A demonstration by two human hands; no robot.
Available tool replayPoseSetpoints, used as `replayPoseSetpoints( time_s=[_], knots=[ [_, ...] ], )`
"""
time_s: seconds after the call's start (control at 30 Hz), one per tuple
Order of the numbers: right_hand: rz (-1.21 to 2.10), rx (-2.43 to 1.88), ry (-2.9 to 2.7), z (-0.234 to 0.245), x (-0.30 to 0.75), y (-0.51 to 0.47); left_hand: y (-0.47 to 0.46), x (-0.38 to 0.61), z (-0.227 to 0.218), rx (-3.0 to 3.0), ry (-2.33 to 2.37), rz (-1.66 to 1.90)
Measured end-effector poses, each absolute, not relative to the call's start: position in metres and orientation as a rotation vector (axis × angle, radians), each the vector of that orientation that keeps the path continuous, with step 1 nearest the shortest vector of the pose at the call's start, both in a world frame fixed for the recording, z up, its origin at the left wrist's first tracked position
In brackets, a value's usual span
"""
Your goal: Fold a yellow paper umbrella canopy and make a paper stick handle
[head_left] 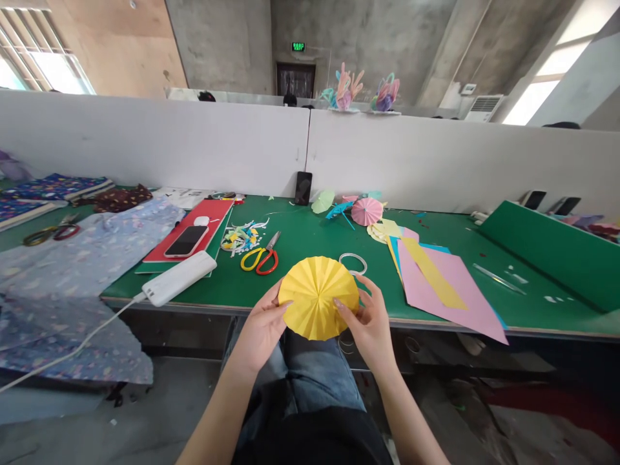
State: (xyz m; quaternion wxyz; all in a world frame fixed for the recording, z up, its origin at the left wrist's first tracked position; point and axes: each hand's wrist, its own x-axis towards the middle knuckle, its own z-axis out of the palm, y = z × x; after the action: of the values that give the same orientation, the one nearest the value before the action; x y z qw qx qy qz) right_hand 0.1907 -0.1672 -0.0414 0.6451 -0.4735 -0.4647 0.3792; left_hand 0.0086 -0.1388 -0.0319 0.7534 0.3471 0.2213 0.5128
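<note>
A round yellow pleated paper disc [318, 298] is held up over the table's front edge, its folds fanning out from the centre. My left hand [266, 318] pinches its left rim, thumb on the near face and fingers behind. On the right rim, my right hand [369, 316] grips it the same way. Just beyond the disc lie scissors [261, 258] with one yellow and one red handle, and a roll of clear tape [353, 263]. Small paper umbrellas, among them a pink one [367, 212] and a blue one [340, 210], stand farther back.
Coloured paper sheets [436, 290] overhang the front edge at right. A heap of paper scraps [241, 237], a phone [186, 241] on a red folder [213, 212], and a white power bank [180, 278] with its cable lie left. Another phone [303, 188] leans against the white partition [232, 145].
</note>
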Motion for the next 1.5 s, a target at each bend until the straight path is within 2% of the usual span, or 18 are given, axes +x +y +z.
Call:
replayPoseSetpoints(
  time_s=[0.83, 1.27, 1.5],
  knots=[
    [0.853, -1.088, -1.065, -0.043, 0.192, -0.175, -0.137, 0.009, -0.043, 0.775, 0.510, 1.130],
    [0.862, -1.109, -1.143, -0.044, 0.184, -0.177, -0.139, 0.012, -0.046, 0.702, 0.613, 1.233],
    [0.760, -1.129, -1.250, -0.039, 0.179, -0.187, -0.143, 0.009, -0.041, 0.655, 0.627, 1.312]
  ],
)
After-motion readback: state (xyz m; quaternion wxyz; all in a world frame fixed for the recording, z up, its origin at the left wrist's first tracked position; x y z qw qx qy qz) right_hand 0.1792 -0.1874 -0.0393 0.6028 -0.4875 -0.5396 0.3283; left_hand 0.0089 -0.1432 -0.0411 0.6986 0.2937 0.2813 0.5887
